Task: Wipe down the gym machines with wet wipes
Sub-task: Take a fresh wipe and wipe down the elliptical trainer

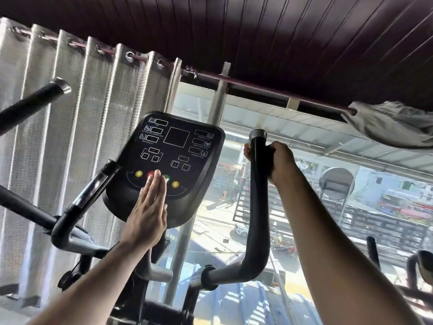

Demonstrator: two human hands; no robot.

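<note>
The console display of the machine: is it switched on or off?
It looks off: every window on the console is dark, with no digits showing. The left hand lies flat over its coloured buttons.

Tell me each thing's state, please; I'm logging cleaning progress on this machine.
Black console panel: displays dark, tilted.
Left hand: flat, straight fingers over the round coloured buttons.
Right hand: curled round the upright black handlebar.
Pale pleated curtain: drawn across the left window.
Wet wipe: none visible.

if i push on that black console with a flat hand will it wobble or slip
Probably stiff: the console looks like a rigid moulded shell. Its glossy face may feel slick under the flat left hand. The right hand gripping the upright handlebar likely steadies the machine.
</note>
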